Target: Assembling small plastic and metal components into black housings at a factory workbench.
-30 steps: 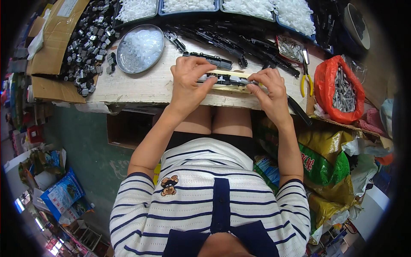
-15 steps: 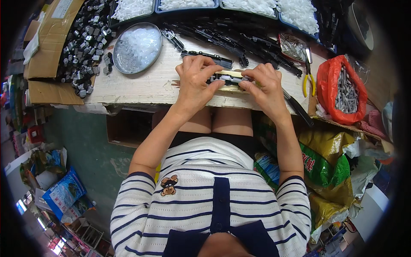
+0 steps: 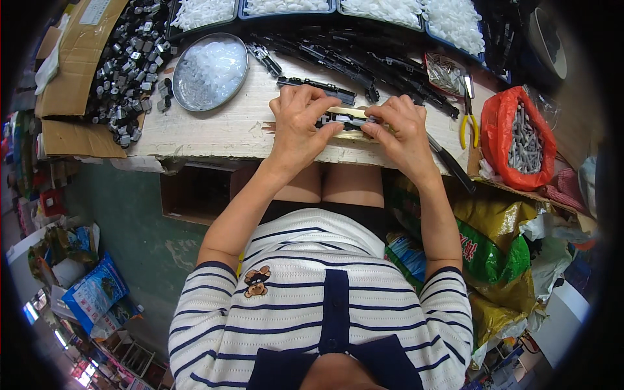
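Observation:
Between my hands lies a narrow black plastic strip with white pieces in it [image 3: 349, 121], set level over a pale yellow block [image 3: 351, 111] near the table's front edge. My left hand [image 3: 299, 120] pinches its left end between thumb and fingers. At the other end, my right hand [image 3: 398, 127] grips it with thumb and forefinger. Fingers hide both ends. Just beyond lies another black plastic strip [image 3: 318, 90], apart from the hands. Beside my right hand, a dark-handled tool [image 3: 452, 166] juts over the table edge.
At left stand a metal dish of clear small parts [image 3: 209, 71] and a carton [image 3: 78, 78] of black and silver pieces. White parts fill trays [image 3: 286, 6] behind. Black strips [image 3: 364, 58] are heaped mid-table. Yellow-handled pliers [image 3: 469, 127] and a red bag of metal pins [image 3: 513, 156] are right.
Both hands keep their grip on the strip with almost no movement. The whole view has shifted very slightly.

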The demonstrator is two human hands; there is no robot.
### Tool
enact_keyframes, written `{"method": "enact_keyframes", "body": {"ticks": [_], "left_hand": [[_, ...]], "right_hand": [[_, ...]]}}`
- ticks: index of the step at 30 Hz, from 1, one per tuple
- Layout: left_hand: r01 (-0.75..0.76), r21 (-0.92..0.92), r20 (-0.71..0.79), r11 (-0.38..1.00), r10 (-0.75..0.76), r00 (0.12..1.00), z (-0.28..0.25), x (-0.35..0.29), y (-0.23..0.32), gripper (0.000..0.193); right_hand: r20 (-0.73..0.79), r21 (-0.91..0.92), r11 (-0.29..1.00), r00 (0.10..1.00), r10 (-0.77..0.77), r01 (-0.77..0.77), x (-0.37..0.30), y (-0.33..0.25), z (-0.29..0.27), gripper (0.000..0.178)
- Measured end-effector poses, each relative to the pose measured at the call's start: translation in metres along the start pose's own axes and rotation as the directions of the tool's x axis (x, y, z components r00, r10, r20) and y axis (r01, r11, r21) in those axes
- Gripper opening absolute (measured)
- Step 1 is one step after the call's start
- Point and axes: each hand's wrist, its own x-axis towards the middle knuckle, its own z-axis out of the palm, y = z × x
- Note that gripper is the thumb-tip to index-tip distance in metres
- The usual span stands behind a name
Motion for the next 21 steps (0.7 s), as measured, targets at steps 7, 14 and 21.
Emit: {"method": "enact_keyframes", "body": {"ticks": [7, 14, 21], "left_hand": [[-0.019, -0.014, -0.022, 1.0, 0.018, 1.0, 0.0015, -0.0008, -0.0004, 0.032], [-0.065, -0.022, -0.049, 0.998, 0.064, 0.997, 0.0048, -0.0027, -0.0015, 0.013], [-0.17, 0.075, -0.075, 0.983, 0.175, 0.982, 0.0068, -0.0073, -0.001, 0.01]], "right_hand": [[0.0, 0.001, 1.0, 1.0, -0.019, 0.019, 0.0, 0.0029, 0.0018, 0.016], [0.007, -0.029, 0.999, 0.999, -0.041, 0.041, 0.0, 0.0031, 0.0006, 0.016], [-0.015, -0.13, 0.977, 0.985, -0.173, 0.17, -0.0071, 0.0056, -0.0046, 0.023]]}}
